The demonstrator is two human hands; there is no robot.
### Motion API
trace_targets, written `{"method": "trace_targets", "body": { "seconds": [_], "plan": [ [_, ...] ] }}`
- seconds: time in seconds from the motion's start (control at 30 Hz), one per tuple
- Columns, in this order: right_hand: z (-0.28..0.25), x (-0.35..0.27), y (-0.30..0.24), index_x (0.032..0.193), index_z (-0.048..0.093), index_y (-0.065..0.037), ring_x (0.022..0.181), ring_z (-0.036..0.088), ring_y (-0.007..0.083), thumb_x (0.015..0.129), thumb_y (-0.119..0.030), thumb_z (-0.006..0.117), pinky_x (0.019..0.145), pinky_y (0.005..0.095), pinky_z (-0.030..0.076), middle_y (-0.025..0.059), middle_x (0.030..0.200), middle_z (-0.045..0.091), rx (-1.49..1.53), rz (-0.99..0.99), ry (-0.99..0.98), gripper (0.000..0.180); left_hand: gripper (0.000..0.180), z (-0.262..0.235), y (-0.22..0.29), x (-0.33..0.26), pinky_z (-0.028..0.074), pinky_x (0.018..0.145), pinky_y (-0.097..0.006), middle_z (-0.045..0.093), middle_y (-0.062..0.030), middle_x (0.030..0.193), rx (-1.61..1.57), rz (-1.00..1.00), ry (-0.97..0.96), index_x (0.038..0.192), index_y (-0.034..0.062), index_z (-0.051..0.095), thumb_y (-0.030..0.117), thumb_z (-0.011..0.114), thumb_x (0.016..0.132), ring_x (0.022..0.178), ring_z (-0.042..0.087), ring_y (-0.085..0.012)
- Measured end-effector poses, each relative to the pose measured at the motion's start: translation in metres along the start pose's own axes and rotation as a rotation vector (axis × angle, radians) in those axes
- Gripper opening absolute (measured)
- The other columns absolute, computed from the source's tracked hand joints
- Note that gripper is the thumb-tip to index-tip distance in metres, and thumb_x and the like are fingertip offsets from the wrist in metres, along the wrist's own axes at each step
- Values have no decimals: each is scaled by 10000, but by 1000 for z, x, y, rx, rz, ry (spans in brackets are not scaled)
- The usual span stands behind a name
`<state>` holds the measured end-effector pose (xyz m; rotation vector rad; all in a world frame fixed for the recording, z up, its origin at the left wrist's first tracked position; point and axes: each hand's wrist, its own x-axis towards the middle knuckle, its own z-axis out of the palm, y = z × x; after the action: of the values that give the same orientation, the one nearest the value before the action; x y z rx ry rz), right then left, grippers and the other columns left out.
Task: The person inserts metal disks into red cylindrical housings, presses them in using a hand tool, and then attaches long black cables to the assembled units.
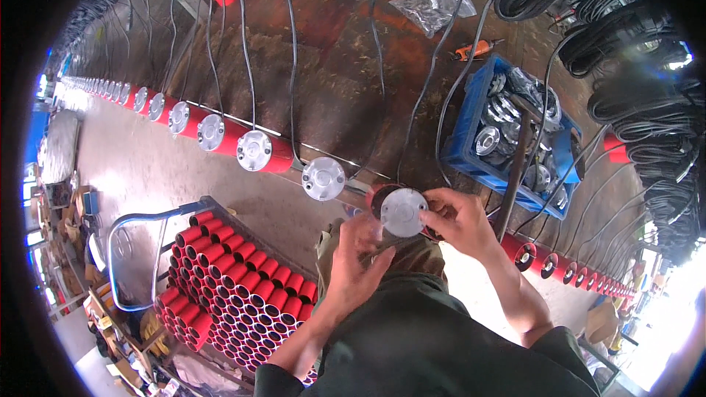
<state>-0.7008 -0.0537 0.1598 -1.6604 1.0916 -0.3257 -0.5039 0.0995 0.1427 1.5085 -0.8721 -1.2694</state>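
Observation:
A round silver metal cap point(404, 212) is in front of me, its flat face turned up. My right hand point(462, 222) pinches its right edge between thumb and fingers. Close to the cap's left side, my left hand point(357, 254) is half curled, thumb and fingers apart, with nothing visible between them; its fingertips are slightly blurred. Partly behind the cap is the dark open end of a red tube point(377, 195). Left of it, another silver cap point(323, 179) with small holes sits in the row along the bench edge.
A blue crate point(474, 167) of silver caps stands on the brown bench point(331, 66), near an orange tool point(476, 49) and a plastic bag point(434, 9). Black cables point(246, 44) run across the bench. Stacked red tubes point(243, 279) fill a cart with a metal handle point(121, 250) at lower left.

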Motion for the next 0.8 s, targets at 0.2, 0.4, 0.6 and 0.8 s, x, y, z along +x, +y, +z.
{"method": "trace_targets", "body": {
  "seconds": [0.2,0.4,0.6,0.8],
  "plan": [
    [8,24,-3,1194,726,70,901,735,124,953,-102,781,828,300,590,111,993,790,61,59,-128,301,928,4,-13,36,453,1137,-466,528,-231,1456,406,357,113,1530,9,386,119,911,773,1353,551,-386],
    [11,34,4,1164,743,47,755,731,125,945,-131,784,701,305,569,134,905,801,61,18,-146,285,960,2,-22,48,479,1140,-470,546,-211,1517,394,343,72,1543,14,378,144,930,769,1367,580,-382],
    [8,36,3,1152,743,47,773,749,138,950,-150,787,702,317,573,137,900,802,18,-16,-131,286,946,8,-24,49,479,1166,-451,557,-215,1523,300,316,79,1536,-4,373,91,926,774,1381,594,-352],
    [-7,42,5,1197,731,26,865,762,152,937,-72,785,802,295,590,115,961,799,-133,-27,-132,283,939,12,-25,49,488,1162,-445,564,-214,1523,292,284,101,1526,-13,380,83,927,769,1389,593,-340]
  ]
}}
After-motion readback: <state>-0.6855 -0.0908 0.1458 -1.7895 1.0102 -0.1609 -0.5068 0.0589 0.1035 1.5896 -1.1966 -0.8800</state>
